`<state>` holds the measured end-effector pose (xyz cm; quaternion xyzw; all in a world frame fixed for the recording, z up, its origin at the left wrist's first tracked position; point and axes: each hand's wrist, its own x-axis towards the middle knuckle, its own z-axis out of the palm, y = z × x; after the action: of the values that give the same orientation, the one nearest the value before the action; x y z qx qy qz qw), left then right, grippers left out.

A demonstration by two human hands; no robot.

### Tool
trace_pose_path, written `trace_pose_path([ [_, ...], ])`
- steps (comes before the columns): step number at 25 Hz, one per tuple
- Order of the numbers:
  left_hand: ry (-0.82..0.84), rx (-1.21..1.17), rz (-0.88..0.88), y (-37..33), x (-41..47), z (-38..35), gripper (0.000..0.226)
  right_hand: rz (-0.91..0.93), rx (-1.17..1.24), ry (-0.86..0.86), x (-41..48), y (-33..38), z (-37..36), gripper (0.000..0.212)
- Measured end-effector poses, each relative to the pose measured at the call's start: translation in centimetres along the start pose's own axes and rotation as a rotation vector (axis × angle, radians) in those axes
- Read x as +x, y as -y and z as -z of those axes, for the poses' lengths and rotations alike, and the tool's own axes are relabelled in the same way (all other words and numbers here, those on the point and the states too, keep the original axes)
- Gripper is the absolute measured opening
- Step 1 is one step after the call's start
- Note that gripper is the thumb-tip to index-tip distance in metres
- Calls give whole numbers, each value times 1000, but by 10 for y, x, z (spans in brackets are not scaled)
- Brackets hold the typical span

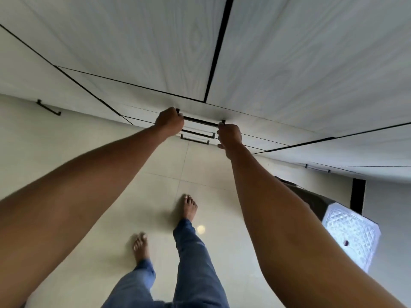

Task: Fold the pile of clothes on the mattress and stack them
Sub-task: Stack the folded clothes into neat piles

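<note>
I stand barefoot on the tiled floor (155, 174), facing a pale wood-grain wardrobe (155, 52). My left hand (170, 122) and right hand (230, 135) each grip one end of the top drawer handle (200, 121), my fingers (178, 118) clamped around the dark bar. Two more handles (198, 133) sit just below it. A white patterned plastic stool (351, 232) stands to my right. The pile of clothes and the mattress are outside my view.

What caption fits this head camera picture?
The left hand and right hand grip the top drawer handle of a pale wardrobe.
</note>
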<state>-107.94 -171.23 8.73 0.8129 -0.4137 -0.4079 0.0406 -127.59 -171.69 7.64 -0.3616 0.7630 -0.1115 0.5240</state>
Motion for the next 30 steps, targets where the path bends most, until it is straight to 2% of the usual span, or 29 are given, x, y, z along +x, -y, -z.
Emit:
trace_pose_path([
  [3, 46, -356, 169, -2, 16, -11, 27, -56, 205, 12, 5, 13, -3, 26],
  [7, 35, -516, 216, 0, 25, -24, 27, -214, 470, 66, 9, 8, -7, 21],
  [10, 11, -530, 175, 4, 20, -29, 22, -129, 462, -7, 4, 3, -11, 21],
  [19, -21, -471, 171, 29, -17, -35, 21, -96, 362, -61, -17, -32, -20, 26],
  [30, -4, -401, 172, 123, -122, -81, 24, -138, 350, -84, -112, -138, -47, 27],
])
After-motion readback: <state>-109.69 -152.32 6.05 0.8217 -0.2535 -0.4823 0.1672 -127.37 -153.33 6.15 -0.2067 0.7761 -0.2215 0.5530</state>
